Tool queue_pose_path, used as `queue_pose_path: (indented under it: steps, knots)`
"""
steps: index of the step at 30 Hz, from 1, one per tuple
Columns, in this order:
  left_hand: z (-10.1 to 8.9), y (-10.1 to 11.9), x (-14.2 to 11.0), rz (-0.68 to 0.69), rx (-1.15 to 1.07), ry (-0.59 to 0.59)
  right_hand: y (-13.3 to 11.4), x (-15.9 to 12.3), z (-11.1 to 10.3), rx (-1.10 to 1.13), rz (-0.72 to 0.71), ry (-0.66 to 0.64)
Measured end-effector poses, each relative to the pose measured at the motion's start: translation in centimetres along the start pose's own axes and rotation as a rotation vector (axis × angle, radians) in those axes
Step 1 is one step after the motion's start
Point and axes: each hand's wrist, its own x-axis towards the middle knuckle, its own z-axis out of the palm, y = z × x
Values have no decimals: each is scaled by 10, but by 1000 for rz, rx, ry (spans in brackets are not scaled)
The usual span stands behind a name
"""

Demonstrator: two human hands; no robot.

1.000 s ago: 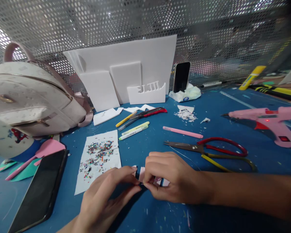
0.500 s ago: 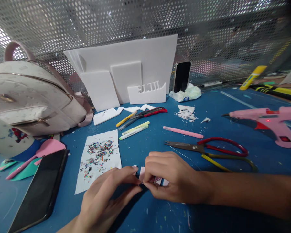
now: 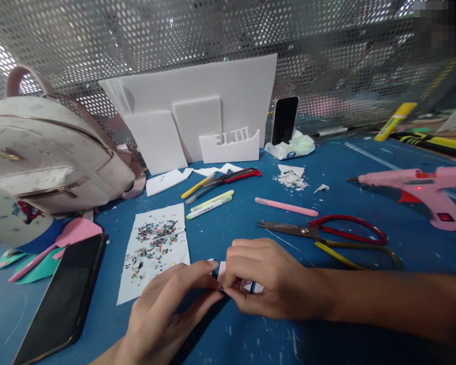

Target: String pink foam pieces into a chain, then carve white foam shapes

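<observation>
Hardly anything shifts: the right hand (image 3: 269,279) keeps its grip closed on the pink piece (image 3: 221,272) toward the tabletop (image 3: 231,225)'s near edge, so handling continues there. Beside it, whether the left hand (image 3: 167,304) grips anything, I cannot tell.

Bare left hand (image 3: 171,299) is arching, thumb and index finger forming a narrow loop, tips pointing right. Bare right hand (image 3: 269,276) is facing it, knuckles up, fingers curling in, thumb underneath. Both sets of fingertips are nearly meeting. Bare right forearm (image 3: 383,299) is lying near level; left wrist (image 3: 123,344) is angling up.
</observation>
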Motion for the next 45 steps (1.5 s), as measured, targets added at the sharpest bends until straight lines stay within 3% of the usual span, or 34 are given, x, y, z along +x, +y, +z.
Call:
queue_pose_path:
  steps: [8, 23, 37, 45]
  knots:
    - [-2, 1, 8, 97, 27, -4, 2, -2, 2, -5, -16, 14]
    - [-1, -3, 3, 116, 6, -94, 3, -1, 4, -31, -21, -8]
    - [5, -1, 5, -6, -118, -83, 5, -1, 1, 18, -54, -41]
    - [3, -6, 1, -29, -129, -171, 6, -2, -2, -25, -77, -92]
